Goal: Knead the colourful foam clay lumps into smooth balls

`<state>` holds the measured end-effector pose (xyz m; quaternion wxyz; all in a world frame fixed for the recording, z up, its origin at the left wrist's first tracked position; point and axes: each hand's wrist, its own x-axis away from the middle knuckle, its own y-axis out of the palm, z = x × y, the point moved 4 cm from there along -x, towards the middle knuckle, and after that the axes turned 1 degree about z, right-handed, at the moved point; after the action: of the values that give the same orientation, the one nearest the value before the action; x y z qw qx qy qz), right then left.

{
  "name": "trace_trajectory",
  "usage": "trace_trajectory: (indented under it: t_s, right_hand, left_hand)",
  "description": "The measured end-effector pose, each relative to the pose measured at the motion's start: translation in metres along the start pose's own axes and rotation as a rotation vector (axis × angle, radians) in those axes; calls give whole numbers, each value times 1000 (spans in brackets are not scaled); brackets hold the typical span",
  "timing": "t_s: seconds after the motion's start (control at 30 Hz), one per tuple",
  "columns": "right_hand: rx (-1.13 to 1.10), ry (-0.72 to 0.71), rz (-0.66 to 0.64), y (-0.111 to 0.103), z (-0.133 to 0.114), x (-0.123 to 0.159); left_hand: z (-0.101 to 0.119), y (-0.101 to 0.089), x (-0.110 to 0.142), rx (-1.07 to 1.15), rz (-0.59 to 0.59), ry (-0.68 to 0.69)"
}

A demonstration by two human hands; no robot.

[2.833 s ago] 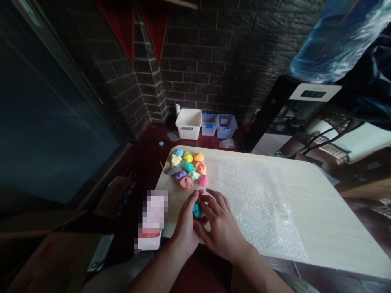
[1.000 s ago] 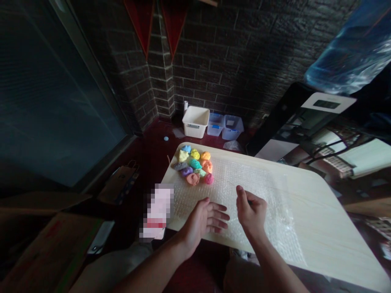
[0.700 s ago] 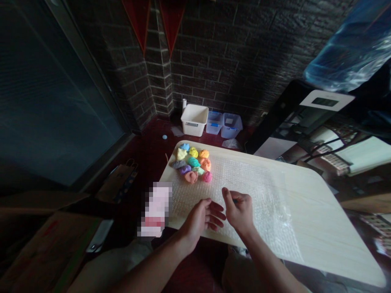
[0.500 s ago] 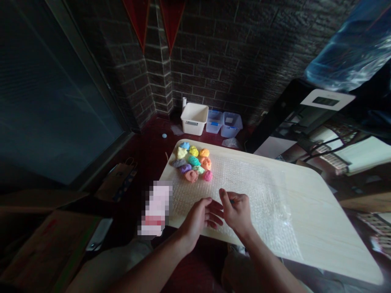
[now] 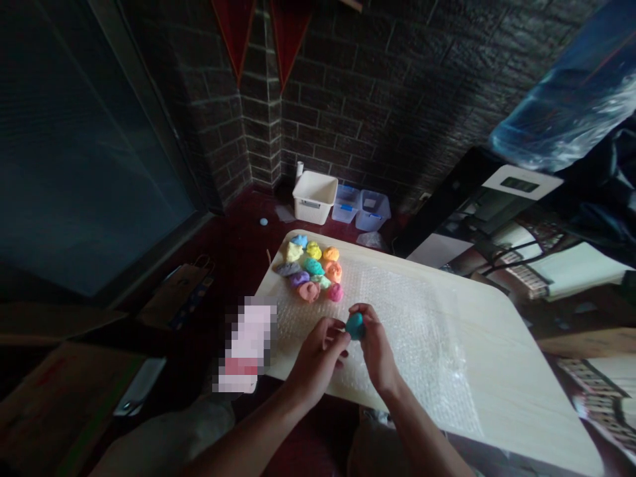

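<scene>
A smooth teal lump of modelling clay (image 5: 355,326) sits between my two hands above the bubble wrap. My right hand (image 5: 376,348) is closed round its right side, with fingers curled behind it. At its left edge, the thumb and forefinger of my left hand (image 5: 320,354) pinch it; the other left fingers are curled. Beyond the hands lies a cluster of several clay lumps, among them a pink lump (image 5: 335,292), a reddish-brown lump (image 5: 309,291), a green lump (image 5: 314,266) and an orange lump (image 5: 330,254).
Bubble wrap (image 5: 412,331) covers part of the pale wooden table (image 5: 517,371). A blurred-out pink item (image 5: 248,341) is at the table's left edge. On the floor behind stand a white basket (image 5: 314,199) and two clear bins (image 5: 372,211). A water dispenser (image 5: 517,185) stands at right.
The clay, mostly hidden in my right fist half a second ago, now shows as a smooth lump. My right hand has turned and moved left, and my left fingers have closed onto the clay.
</scene>
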<state>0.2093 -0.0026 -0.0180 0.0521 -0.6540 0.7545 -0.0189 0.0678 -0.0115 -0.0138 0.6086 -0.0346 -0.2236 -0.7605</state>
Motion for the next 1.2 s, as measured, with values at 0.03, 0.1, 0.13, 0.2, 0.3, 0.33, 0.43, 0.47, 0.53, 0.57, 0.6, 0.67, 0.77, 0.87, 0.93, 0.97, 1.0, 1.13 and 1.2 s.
trace_trajectory:
  t_s: [0.03,0.1,0.13,0.2,0.3,0.33,0.43,0.47,0.53,0.57,0.6,0.67,0.77,0.87,0.93,0.97,1.0,1.13,1.2]
  right_hand:
    - [-48,3,-8,1,2,2]
    - [-70,4,-22,4,3,5]
    - [-59,-2,-24,5,1,6]
    - [-35,-23,-28,8,-6,7]
    - [-48,-29,-65,8,-15,5]
    - [-58,-29,-71,7,-17,4]
    - [-110,-13,-54,1,-17,2]
    - [-127,5,-52,-1,-16,2]
    - [-132,54,-65,-2,-13,4]
    - [-110,75,-74,-2,-12,5]
    - [-74,92,-80,-2,-11,6]
    - [25,116,-76,-2,-9,9]
    - [187,119,-65,-1,-8,10]
    - [316,29,-30,-1,-12,7]
    - [428,-77,24,-3,-18,4]
    - [504,-141,59,-2,-22,4]
    - [590,-213,91,-1,-27,4]
    - [882,-501,99,24,-47,15]
    - [929,-592,28,41,-54,23]
  left_hand:
    - [2,-1,0,-46,19,52]
    - [5,-4,-1,-106,51,142]
    - [6,-5,-1,-116,67,173]
    - [6,-8,-4,-98,98,198]
    - [3,-9,-10,-39,75,186]
    - [1,-9,-12,-36,55,185]
    - [1,-8,-15,-75,21,204]
    - [2,-7,-15,-88,15,212]
    - [5,-5,-13,-97,-2,221]
    - [6,-3,-12,-95,-15,222]
    - [8,-2,-11,-93,-32,220]
    - [10,0,-9,-92,-69,208]
    - [11,0,-8,-117,-96,188]
    - [8,0,-8,-110,-67,178]
    - [5,4,-7,-12,-43,157]
    - [3,7,-6,80,-27,128]
    - [1,10,-5,195,-9,77]
    - [-2,19,-4,717,38,-213]
    - [7,15,-9,818,37,-243]
